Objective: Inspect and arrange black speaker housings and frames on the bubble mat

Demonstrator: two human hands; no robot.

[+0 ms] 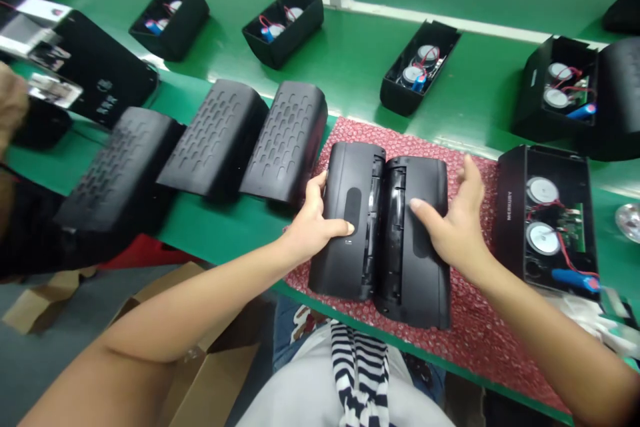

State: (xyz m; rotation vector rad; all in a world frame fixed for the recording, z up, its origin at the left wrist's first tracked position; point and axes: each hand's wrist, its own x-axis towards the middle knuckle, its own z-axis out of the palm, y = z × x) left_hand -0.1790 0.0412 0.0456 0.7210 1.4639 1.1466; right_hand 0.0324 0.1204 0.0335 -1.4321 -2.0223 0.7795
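While L hand grips L blk case, R case partly under splayed R hand

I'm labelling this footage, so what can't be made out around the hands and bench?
Left hand: head view; fingertips, except the thumb's, hidden behind the left case.
White marking on that case: head view; too small to read.
Co-worker's hand: head view; blurred, cut off by the left edge.
Silvery thing: head view; cut off by the right edge.
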